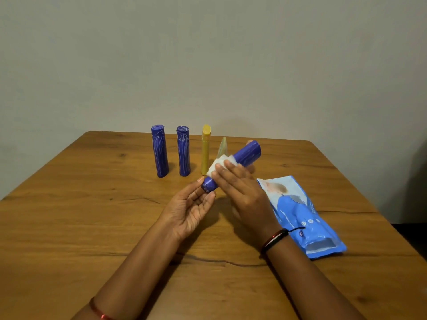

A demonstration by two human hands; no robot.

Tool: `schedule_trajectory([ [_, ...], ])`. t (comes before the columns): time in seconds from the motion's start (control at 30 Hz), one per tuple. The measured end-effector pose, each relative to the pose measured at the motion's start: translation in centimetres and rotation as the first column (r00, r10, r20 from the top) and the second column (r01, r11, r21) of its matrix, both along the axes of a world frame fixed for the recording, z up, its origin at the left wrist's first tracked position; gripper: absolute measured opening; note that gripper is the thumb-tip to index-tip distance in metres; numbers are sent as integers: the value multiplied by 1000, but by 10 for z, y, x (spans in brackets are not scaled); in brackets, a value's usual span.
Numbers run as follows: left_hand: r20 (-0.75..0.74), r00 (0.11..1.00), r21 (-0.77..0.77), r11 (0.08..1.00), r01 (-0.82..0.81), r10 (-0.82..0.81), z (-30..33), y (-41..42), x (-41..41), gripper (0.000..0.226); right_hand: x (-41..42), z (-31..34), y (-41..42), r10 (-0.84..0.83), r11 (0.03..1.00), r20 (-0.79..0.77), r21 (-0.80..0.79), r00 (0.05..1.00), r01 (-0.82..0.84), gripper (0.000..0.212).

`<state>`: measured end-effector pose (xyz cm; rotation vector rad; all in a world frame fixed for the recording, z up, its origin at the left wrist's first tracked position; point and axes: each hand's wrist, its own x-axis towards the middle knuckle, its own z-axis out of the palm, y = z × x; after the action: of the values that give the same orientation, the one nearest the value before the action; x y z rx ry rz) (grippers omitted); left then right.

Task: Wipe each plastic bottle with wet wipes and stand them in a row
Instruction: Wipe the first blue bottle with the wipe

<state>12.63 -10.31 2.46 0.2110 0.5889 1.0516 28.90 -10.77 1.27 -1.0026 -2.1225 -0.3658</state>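
A blue plastic bottle (247, 154) is held tilted above the table, its base up and to the right. My left hand (191, 209) pinches the bottle's lower cap end. My right hand (240, 188) grips a white wet wipe (219, 163) wrapped round the bottle's middle. Two blue bottles (160, 152) (183, 151) and a yellow bottle (205, 150) stand upright in a row at the back of the wooden table (92, 227).
A blue wet-wipe pack (302, 218) lies flat to the right of my right wrist. Something pale and translucent (223, 147) sticks up behind the held bottle, right of the yellow one. A plain wall runs behind the table's far edge.
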Motion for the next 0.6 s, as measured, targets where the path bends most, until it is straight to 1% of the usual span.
schedule_trajectory([
  [0.07, -71, 997, -1, 1000, 18, -18, 1, 0, 0, 27, 11, 3, 9, -94, 995, -148, 16, 984, 97, 55],
  [0.13, -102, 994, 0, 999, 41, -41, 2, -1, -1, 29, 25, 5, 15, -168, 984, -268, 17, 949, 179, 61],
  [0.2, -127, 991, 0, 999, 53, -53, 1, -1, -1, 35, 36, 5, 18, -230, 971, -333, -20, 914, 237, 64],
  [0.3, -141, 989, -10, 999, 47, -48, 0, -1, -1, 35, 38, 2, 18, -283, 959, -368, -79, 885, 274, 67],
  [0.4, -130, 991, -16, 1000, 25, -27, -1, 1, -1, 35, 22, 3, 12, -216, 976, -316, -76, 924, 203, 64],
  [0.5, -112, 994, -14, 1000, 11, -12, -4, 3, -3, 34, -1, 2, -4, -58, 990, -148, -140, 987, 37, 61],
  [0.57, -72, 997, -7, 1000, 21, -22, -5, 4, -5, 32, -10, 0, -11, 33, 987, -50, -154, 998, -40, 60],
  [0.6, -56, 998, -2, 1000, 24, -24, -5, 5, -6, 31, -11, 0, -12, 54, 986, -32, -157, 998, -58, 61],
])
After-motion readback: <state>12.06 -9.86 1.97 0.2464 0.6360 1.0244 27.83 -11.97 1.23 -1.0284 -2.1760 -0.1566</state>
